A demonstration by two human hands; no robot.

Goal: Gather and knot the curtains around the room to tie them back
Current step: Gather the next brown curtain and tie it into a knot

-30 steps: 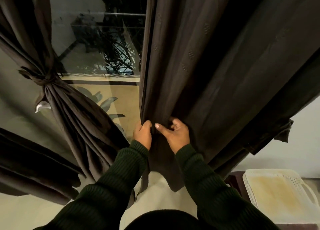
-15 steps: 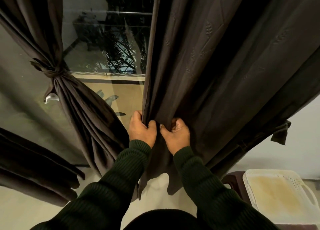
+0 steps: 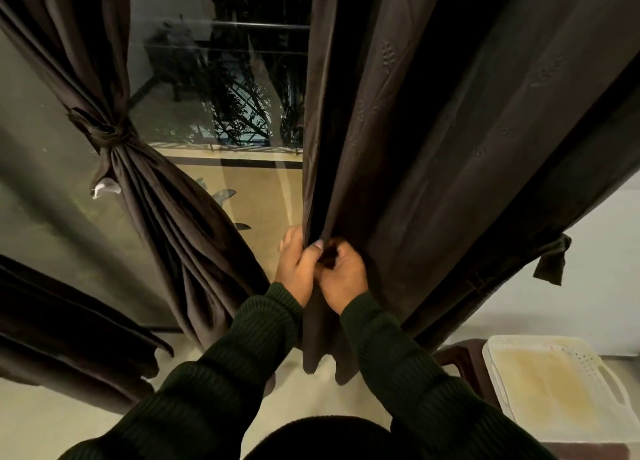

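Two hands meet at the near edge of a dark brown curtain that hangs loose on the right of the scene, its folds running up and away from them toward the top. The left hand grips the curtain's leading edge, fingers wrapped behind the cloth and thumb pressed on the front. The right hand sits touching it, just to the right, fingers curled into a bunched fold of the same cloth. Below the hands the curtain's hem falls between the two dark green knit sleeves to the pale floor.

On the left, well apart from the hands, a second curtain of the same brown is already gathered, with a knot partway up and its lower part fanning down to the floor. Between the two curtains stands a glass door, with railing and foliage dim beyond it. At near right a white perforated plastic tray rests on a dark stool.
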